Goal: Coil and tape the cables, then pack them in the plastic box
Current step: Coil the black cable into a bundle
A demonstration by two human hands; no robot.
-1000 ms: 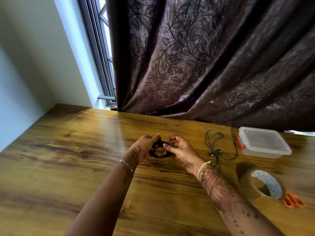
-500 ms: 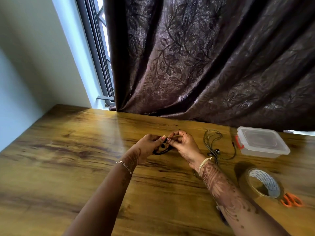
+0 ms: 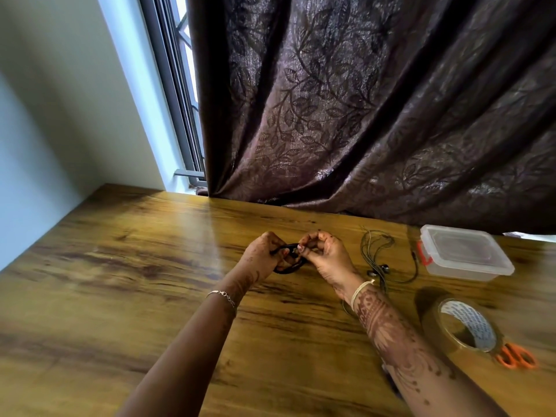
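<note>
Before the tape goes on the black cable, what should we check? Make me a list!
1. The black cable is wound into a loop: ok.
2. The left hand and right hand both grip it: ok.
3. The tape is within reach: ok.
4. The scissors lie beside the tape: ok.
5. A piece of tape is already cut: cannot tell.
6. The box is open for packing: not ok, lid on.
</note>
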